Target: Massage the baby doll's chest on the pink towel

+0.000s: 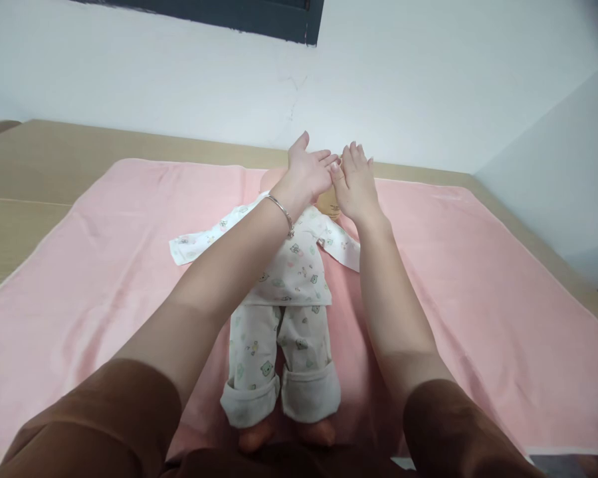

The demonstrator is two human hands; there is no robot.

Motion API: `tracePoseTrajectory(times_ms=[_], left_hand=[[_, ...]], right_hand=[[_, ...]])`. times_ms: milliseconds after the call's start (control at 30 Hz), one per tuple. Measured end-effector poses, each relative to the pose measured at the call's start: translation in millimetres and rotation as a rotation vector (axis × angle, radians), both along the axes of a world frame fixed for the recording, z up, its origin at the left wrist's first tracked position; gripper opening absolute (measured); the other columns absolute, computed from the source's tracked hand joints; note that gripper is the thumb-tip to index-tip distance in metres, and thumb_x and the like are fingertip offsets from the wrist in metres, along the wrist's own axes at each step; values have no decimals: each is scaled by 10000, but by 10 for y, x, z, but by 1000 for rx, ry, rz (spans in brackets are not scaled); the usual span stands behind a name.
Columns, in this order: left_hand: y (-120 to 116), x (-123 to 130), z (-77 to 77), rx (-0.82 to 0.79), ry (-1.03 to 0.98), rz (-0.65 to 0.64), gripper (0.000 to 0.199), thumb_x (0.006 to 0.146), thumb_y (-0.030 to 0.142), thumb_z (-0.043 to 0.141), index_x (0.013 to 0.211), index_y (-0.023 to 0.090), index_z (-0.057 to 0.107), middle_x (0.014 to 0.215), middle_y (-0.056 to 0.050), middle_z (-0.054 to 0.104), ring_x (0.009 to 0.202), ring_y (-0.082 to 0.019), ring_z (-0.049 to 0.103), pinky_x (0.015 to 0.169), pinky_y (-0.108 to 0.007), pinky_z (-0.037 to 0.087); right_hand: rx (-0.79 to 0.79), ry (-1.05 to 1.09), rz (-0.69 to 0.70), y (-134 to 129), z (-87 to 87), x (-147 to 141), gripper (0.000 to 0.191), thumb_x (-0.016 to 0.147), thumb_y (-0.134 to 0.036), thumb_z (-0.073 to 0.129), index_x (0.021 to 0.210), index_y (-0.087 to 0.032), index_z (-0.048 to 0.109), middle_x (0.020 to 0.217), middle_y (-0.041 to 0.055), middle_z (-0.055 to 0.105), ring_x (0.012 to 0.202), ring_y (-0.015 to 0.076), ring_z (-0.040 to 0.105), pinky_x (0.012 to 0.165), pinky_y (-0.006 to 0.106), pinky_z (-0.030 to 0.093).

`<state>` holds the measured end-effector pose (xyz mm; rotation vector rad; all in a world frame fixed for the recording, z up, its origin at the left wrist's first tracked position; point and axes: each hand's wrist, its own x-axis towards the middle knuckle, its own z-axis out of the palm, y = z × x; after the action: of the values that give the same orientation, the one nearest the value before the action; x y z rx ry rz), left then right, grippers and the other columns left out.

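Note:
A baby doll in a white pyjama top (296, 265) and trousers (303, 338) with small animal prints lies on its back. Its feet (256, 435) point towards me. My left hand (309, 171), with a silver bangle (284, 216) at the wrist, is palm up above the doll's head end, fingers outstretched. Beside it, my right hand (357, 182) has straight fingers, its thumb at the left fingertips. I see nothing gripped in either hand. A yellowish rounded thing with small print (329, 204), perhaps a bottle, shows partly below the hands. The doll's head is mostly hidden.
A pink blanket (478, 299) with some creases lies under the doll. It covers much of a wooden table (60, 153). A white wall (403, 79) rises behind the table, with a dark framed panel (259, 16) at the top.

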<state>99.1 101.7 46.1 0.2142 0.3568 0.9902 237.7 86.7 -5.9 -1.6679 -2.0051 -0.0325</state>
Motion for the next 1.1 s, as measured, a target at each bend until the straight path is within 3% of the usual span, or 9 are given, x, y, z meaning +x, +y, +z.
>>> tracePoseTrajectory(times_ms=[167,400,600,733,833,1000,1100], left_hand=[[0,-31,-35,-19,-29,7,789,1055,508,397,1733,174,169,1792,-131,286,1691,-296,293,1348,-470,396],[-6,-14,-70,49,57,32,809,1038,585,384,1723,184,231,1777,-133,335,1678,-289,336,1314,-435,457],[-36,-54,-109,52,129,37,833,1037,596,345,1708,109,265,1774,-150,341,1700,-235,283,1377,-351,353],[-325,-287,-123,33,356,171,759,1021,493,425,1695,163,314,1812,-97,272,1734,-206,154,1427,-328,229],[-643,-587,-93,-10,404,132,754,997,437,427,1681,130,345,1799,-139,290,1728,-232,185,1440,-338,192],[-1055,-947,90,-71,452,122,714,971,449,443,1650,230,396,1746,-124,401,1715,-294,224,1414,-480,301],[-1241,-981,263,-51,441,137,633,1005,431,424,1589,188,465,1650,-166,521,1679,-300,331,1369,-469,407]], right_hand=[[30,-36,-35,-16,-13,-50,845,1092,-626,68,1685,-79,321,1785,202,284,1704,337,202,1399,629,123],[49,-9,-50,-33,-24,-65,823,1091,-628,102,1652,-99,390,1764,211,327,1696,337,230,1385,655,148],[105,24,-24,-17,-117,-33,881,1059,-720,93,1657,-140,382,1772,211,312,1698,357,218,1353,716,158],[110,14,-36,-31,-121,-21,812,1073,-668,157,1648,-144,391,1775,213,301,1696,365,221,1340,746,150],[83,-11,-56,-43,-94,-11,766,1084,-612,198,1646,-130,396,1770,215,312,1694,380,222,1339,766,104],[102,-19,-10,-219,92,-124,729,1048,-727,331,1592,-276,513,1799,92,292,1711,449,66,1301,852,51],[83,17,119,-510,310,-383,719,1065,-727,283,1592,-300,521,1782,64,338,1707,410,157,1342,808,106]])
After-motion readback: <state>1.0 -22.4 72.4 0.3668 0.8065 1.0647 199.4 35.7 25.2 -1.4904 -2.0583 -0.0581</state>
